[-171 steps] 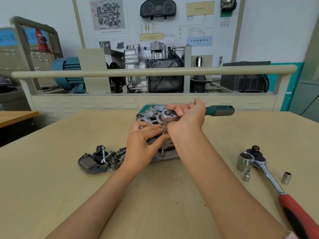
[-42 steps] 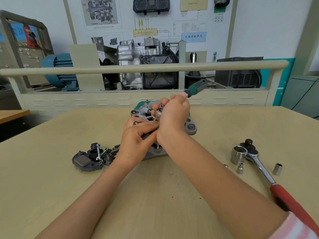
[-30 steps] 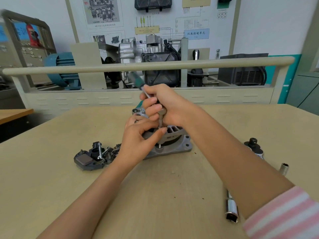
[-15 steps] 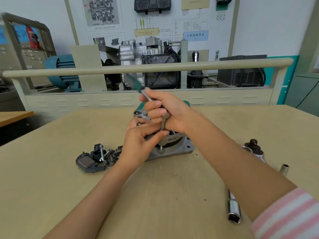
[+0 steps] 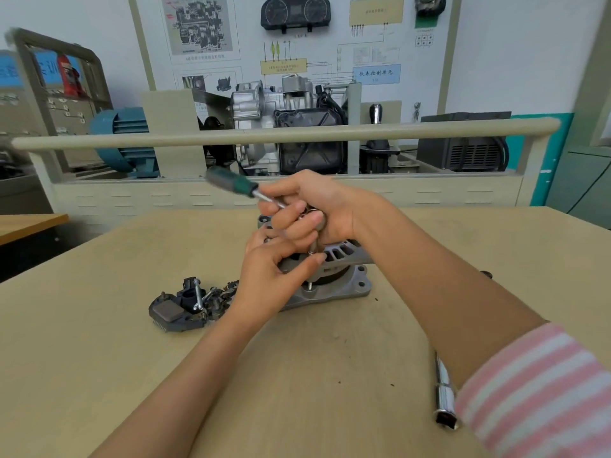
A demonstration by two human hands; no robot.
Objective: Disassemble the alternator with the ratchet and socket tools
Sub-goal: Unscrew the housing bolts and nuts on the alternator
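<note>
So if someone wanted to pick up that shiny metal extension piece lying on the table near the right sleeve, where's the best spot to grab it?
Probably the middle of the shaft of the extension bar, pinched across its width from above. It lies flat on the table, a thin round rod that is wider at the socket end, and its left side is open while the right forearm overhangs it.

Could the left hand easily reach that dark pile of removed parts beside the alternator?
Probably yes. The pile of removed parts lies just beside the left hand, nothing between, though that hand now holds the alternator.

Loose parts [image 5: 185, 304] left of alternator [image 5: 334, 276]
</note>
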